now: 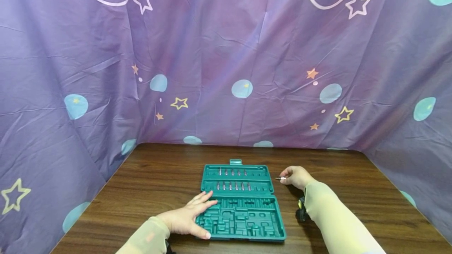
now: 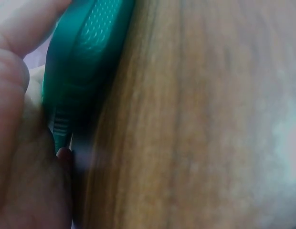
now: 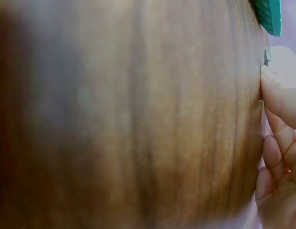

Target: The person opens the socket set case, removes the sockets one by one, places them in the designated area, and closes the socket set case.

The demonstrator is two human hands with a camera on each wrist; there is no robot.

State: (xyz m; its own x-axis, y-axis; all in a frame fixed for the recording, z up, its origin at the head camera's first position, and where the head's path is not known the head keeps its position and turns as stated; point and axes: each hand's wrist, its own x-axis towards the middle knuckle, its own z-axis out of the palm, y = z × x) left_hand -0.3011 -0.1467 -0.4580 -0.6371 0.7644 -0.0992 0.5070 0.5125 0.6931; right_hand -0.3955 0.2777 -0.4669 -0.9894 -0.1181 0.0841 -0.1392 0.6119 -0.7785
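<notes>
Through the head view, I have my right grip (image 1: 296, 176) pinching a small metal bit (image 1: 280, 178) between thumb and fingers, just off the right side of the green case (image 1: 279, 218); holding it by one end, I judge, leaves the other exposed for aiming. My left grip (image 1: 184, 218) lies spread along the case's left side, fingers straight and curled round nothing, probably to steady it. The case lies unfolded flat on the bench (image 1: 166, 175), its far half carrying two rows of bits (image 1: 236, 186), presumably slotted so each stays separate. Beyond hangs a purple cloth (image 1: 219, 54).
</notes>
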